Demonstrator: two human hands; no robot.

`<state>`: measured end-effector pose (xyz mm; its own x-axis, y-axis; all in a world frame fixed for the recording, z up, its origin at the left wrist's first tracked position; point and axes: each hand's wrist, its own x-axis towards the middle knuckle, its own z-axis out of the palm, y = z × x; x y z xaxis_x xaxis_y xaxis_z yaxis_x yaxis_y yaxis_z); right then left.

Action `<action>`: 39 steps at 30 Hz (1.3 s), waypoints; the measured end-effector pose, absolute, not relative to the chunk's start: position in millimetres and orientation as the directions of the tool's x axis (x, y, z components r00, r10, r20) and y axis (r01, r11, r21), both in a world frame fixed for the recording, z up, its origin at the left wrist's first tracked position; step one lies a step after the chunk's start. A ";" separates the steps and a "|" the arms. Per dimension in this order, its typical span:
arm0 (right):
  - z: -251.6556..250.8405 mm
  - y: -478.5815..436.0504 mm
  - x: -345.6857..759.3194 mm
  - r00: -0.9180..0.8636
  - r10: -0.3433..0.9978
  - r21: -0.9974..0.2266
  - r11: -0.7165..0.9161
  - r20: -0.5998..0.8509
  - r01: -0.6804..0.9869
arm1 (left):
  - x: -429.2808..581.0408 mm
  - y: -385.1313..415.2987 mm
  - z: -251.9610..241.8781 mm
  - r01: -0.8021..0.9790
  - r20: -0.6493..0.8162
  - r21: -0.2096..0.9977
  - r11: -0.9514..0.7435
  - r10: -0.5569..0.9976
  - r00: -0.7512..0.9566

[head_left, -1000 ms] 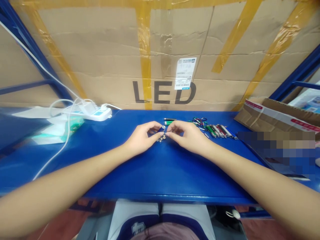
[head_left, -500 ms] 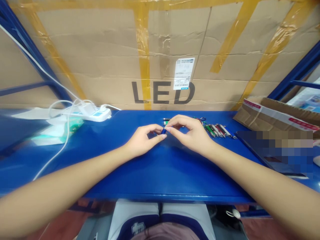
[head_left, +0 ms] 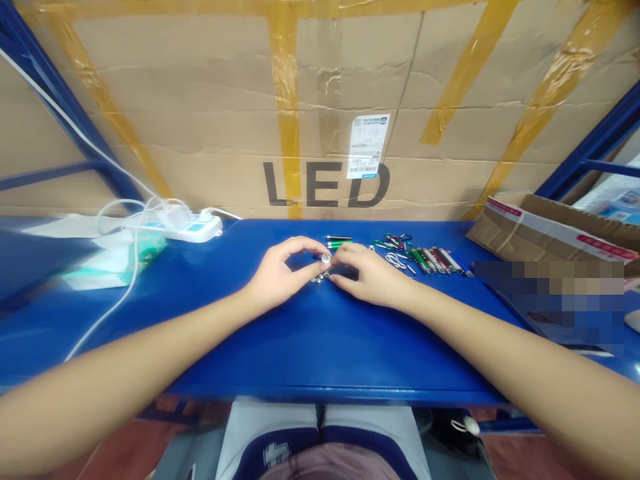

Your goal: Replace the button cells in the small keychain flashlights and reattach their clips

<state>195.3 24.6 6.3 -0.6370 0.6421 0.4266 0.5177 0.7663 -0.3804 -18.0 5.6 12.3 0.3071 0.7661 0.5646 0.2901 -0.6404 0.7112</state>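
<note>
My left hand pinches a small metal tube between thumb and fingertips. Its round silver end faces me, and the fingers hide most of its body. Close on the right, my right hand has its fingers curled in, with the fingertips at the tube. Anything between those fingertips is too small to make out. Several small silver button-like pieces lie on the blue table just below the tube. Behind the hands, a black tube and a green tube lie side by side.
Right of my hands lie a row of coloured metal tubes, carabiner clips and silver rings. A cardboard box stands at the right. A white power strip with cables sits left. A large cardboard panel rises behind.
The tube, earlier showing its blue side, now points its silver end toward me. My right hand has moved slightly down, uncovering the clips and rings behind it. The small silver pieces now show.
</note>
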 end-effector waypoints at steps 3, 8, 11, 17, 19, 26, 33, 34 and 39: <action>3.8 26.1 194.5 -0.666 0.649 -0.391 0.757 0.367 0.523 | -17.4 4.4 13.0 0.281 0.554 0.715 -0.640 0.764 0.329; 4.4 27.3 195.4 -0.664 0.664 -0.414 0.742 0.344 0.527 | -17.9 5.9 12.0 0.282 0.542 0.728 -0.625 0.776 0.322; 4.5 26.7 195.7 -0.669 0.661 -0.402 0.745 0.339 0.533 | -18.5 7.6 10.5 0.287 0.529 0.738 -0.611 0.787 0.316; 9.2 23.5 193.6 -0.567 0.725 -0.509 0.684 0.391 0.523 | -19.0 10.3 7.5 0.317 0.503 0.749 -0.582 0.811 0.299; 13.8 21.6 193.1 -0.451 0.777 -0.598 0.627 0.439 0.500 | -19.3 10.7 7.1 0.341 0.494 0.749 -0.569 0.821 0.285; 24.9 9.4 191.1 -0.330 0.690 -0.596 0.724 0.645 0.349 | -18.1 8.8 7.0 0.393 0.463 0.738 -0.548 0.836 0.296; 23.5 7.4 189.0 -0.391 0.514 -0.420 0.855 0.764 0.304 | -16.6 7.3 7.8 0.281 0.405 0.817 -0.503 0.849 0.340; 23.0 8.4 189.4 -0.405 0.489 -0.394 0.870 0.773 0.298 | -16.8 7.6 7.6 0.264 0.386 0.836 -0.481 0.857 0.342; 20.8 10.1 191.3 -0.441 0.434 -0.312 0.893 0.785 0.323 | -18.2 11.2 5.8 0.225 0.362 0.871 -0.437 0.880 0.306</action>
